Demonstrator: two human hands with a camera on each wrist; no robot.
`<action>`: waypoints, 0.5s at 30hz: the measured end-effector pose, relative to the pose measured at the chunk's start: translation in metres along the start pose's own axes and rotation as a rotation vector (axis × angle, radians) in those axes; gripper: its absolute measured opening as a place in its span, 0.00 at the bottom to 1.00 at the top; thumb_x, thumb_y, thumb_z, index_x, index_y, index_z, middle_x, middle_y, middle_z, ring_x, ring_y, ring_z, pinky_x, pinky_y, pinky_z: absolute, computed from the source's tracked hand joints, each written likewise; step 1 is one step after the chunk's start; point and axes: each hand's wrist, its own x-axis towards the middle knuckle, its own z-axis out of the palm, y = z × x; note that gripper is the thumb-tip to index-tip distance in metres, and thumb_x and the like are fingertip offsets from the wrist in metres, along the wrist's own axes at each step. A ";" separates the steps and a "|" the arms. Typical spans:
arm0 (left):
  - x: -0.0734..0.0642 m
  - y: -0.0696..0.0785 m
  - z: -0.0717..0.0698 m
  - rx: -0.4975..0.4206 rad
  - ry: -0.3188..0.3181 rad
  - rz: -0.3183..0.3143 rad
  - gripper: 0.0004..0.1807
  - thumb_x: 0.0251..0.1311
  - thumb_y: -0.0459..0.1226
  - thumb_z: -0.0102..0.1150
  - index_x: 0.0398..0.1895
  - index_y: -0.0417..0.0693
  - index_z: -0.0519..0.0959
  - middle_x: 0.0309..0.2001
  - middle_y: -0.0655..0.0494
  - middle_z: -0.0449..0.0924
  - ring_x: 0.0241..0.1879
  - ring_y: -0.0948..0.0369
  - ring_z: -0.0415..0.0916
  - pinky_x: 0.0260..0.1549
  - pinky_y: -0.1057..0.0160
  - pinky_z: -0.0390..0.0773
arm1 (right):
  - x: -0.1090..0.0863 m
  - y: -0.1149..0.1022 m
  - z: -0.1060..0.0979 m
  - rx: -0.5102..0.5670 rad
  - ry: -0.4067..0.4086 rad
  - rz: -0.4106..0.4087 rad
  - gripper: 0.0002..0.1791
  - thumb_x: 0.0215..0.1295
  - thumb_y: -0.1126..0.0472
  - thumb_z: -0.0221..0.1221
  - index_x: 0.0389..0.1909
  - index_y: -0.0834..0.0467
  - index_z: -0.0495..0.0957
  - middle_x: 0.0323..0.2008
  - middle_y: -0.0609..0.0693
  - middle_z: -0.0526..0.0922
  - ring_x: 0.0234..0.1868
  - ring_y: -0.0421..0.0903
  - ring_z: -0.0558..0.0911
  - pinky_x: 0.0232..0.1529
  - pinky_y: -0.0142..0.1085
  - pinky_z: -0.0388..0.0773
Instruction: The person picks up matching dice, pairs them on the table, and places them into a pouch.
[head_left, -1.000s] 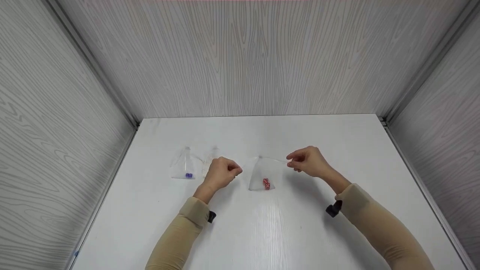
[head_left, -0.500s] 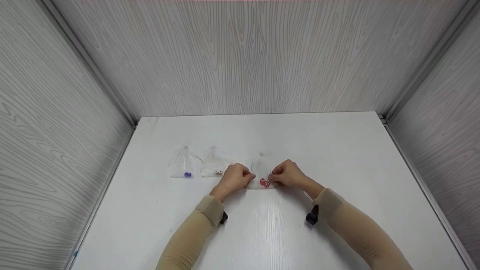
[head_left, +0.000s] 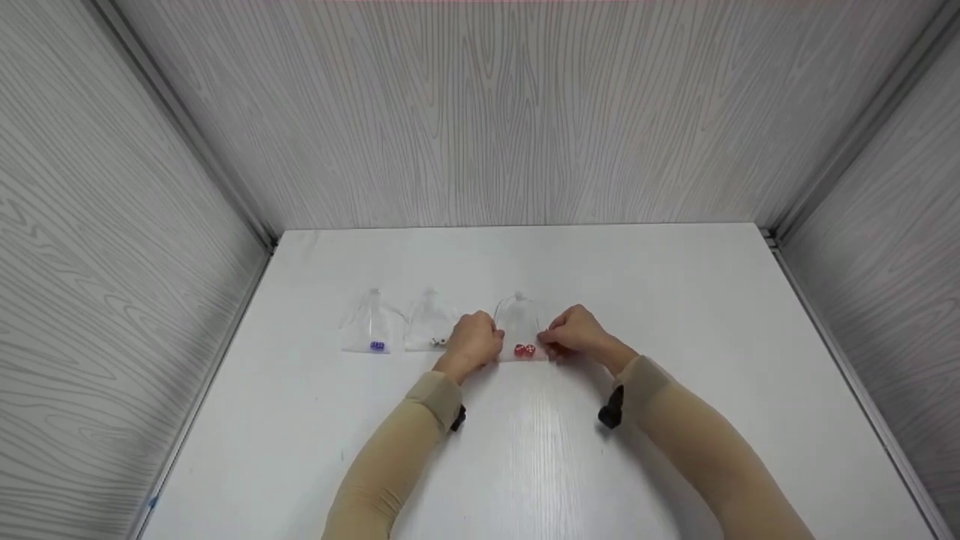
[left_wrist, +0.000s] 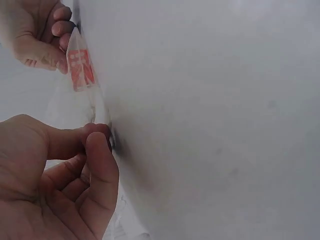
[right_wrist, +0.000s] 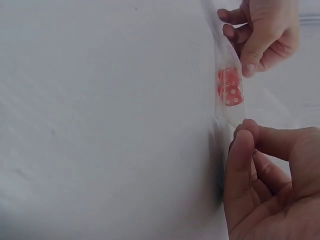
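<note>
A small sheer drawstring bag (head_left: 519, 324) lies on the table between both hands, its gathered mouth toward the back wall. Two red dice (head_left: 524, 350) with white pips sit side by side at its bottom edge. My left hand (head_left: 477, 341) pinches the bag's left edge between thumb and fingertip. Opposite it, my right hand (head_left: 581, 334) pinches the right edge in the same way. Both wrist views show the red dice (right_wrist: 230, 86) through the thin fabric, between the two pinches.
Left of my left hand lies another sheer bag (head_left: 429, 319) with white dice (head_left: 439, 342), partly behind the hand. Further left is a third bag (head_left: 373, 319) holding blue dice (head_left: 377, 346). Grey wood-patterned walls (head_left: 487, 112) enclose the white table (head_left: 540, 465) at back and sides.
Both hands have left the spread drawstring ends and come together at the bag's lower sides. The bag has since slid a little toward the back wall, and the dice now lie level.
</note>
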 end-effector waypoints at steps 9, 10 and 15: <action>-0.001 0.002 0.002 0.040 0.039 0.003 0.16 0.82 0.41 0.62 0.37 0.40 0.89 0.31 0.51 0.86 0.28 0.58 0.76 0.28 0.60 0.72 | -0.001 -0.001 0.005 -0.025 0.057 -0.045 0.14 0.75 0.58 0.72 0.28 0.61 0.90 0.18 0.46 0.87 0.18 0.38 0.84 0.23 0.28 0.83; -0.001 0.002 0.002 0.038 0.041 0.005 0.17 0.82 0.41 0.62 0.37 0.39 0.89 0.31 0.50 0.87 0.28 0.57 0.77 0.28 0.60 0.73 | -0.001 -0.001 0.005 -0.029 0.059 -0.049 0.14 0.75 0.58 0.72 0.30 0.61 0.90 0.19 0.45 0.87 0.19 0.38 0.84 0.23 0.28 0.83; 0.012 -0.020 0.013 0.020 0.106 0.091 0.20 0.83 0.46 0.62 0.36 0.41 0.91 0.32 0.51 0.91 0.29 0.58 0.80 0.30 0.58 0.81 | -0.007 0.000 -0.001 -0.062 0.073 -0.088 0.14 0.77 0.54 0.70 0.44 0.62 0.93 0.27 0.49 0.92 0.24 0.39 0.86 0.27 0.29 0.84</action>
